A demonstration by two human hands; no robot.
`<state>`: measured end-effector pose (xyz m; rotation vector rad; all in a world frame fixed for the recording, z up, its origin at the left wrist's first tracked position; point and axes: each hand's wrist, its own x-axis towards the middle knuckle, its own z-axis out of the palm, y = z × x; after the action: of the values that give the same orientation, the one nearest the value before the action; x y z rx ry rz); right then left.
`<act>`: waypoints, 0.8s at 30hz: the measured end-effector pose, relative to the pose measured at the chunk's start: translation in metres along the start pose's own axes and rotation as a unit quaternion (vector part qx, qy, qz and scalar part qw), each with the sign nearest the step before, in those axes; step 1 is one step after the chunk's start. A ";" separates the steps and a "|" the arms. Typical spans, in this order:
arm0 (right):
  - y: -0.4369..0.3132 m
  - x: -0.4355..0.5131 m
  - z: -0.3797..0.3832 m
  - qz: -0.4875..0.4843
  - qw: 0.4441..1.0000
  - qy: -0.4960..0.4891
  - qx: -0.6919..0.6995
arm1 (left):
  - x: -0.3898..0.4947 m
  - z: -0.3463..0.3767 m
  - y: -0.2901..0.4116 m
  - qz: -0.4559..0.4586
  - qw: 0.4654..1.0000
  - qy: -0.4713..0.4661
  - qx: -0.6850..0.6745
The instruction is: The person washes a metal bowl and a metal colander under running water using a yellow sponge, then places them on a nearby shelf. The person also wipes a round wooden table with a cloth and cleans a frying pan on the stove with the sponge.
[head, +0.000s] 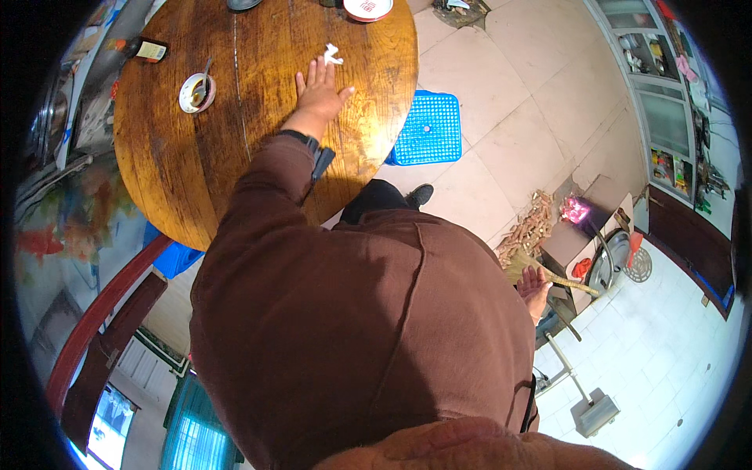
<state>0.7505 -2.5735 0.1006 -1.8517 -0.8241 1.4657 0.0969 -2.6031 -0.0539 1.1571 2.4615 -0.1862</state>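
My left hand lies over the round wooden table, palm down with fingers spread and nothing held. Just beyond its fingertips is a crumpled white tissue. Left of that hand stands a small bowl with dark liquid and a spoon in it. A dark bottle with a label is near the table's left edge. My right hand hangs out at my right side, fingers apart and empty, in front of a straw broom as seen from above.
A blue plastic stool stands against the table's right side. A white lid or dish with a red rim is at the far edge. To the right are a heap of firewood, a lit stove opening and a metal pan.
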 end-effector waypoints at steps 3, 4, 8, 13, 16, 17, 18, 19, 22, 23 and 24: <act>0.008 -0.003 -0.013 0.029 1.000 0.003 -0.008 | 0.039 0.001 0.022 0.005 0.998 0.040 -0.058; 0.010 -0.004 -0.016 0.035 0.999 0.008 -0.012 | 0.048 0.003 0.033 0.039 0.996 0.068 -0.035; 0.009 -0.012 -0.023 0.016 0.999 0.032 0.003 | 0.097 -0.002 0.086 0.091 0.991 0.096 -0.003; 0.010 -0.028 -0.040 -0.001 0.998 0.059 -0.008 | 0.096 -0.013 0.110 0.195 0.978 0.045 0.058; 0.028 -0.034 -0.049 0.024 0.996 0.081 0.000 | 0.060 -0.007 0.110 0.295 0.948 0.001 0.118; 0.036 -0.036 -0.051 0.032 0.996 0.081 0.017 | 0.045 -0.003 0.106 0.325 0.940 -0.005 0.109; 0.044 -0.039 -0.052 0.044 0.994 0.093 0.030 | 0.030 0.002 0.101 0.344 0.933 -0.012 0.100; 0.051 -0.041 -0.052 0.061 0.989 0.129 0.045 | 0.018 0.007 0.096 0.367 0.926 -0.008 0.087; 0.070 -0.051 -0.053 0.076 0.990 0.114 0.042 | -0.008 0.021 0.078 0.420 0.907 0.005 0.016; 0.074 -0.053 -0.055 0.069 0.990 0.114 0.047 | -0.016 0.026 0.075 0.434 0.901 0.020 0.000; 0.079 -0.055 -0.056 0.056 0.992 0.107 0.044 | -0.023 0.030 0.073 0.443 0.896 0.028 -0.003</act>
<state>0.8025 -2.6706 0.0804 -1.9725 -0.5510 1.3191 0.1747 -2.5806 -0.0682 2.1482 1.7241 0.1283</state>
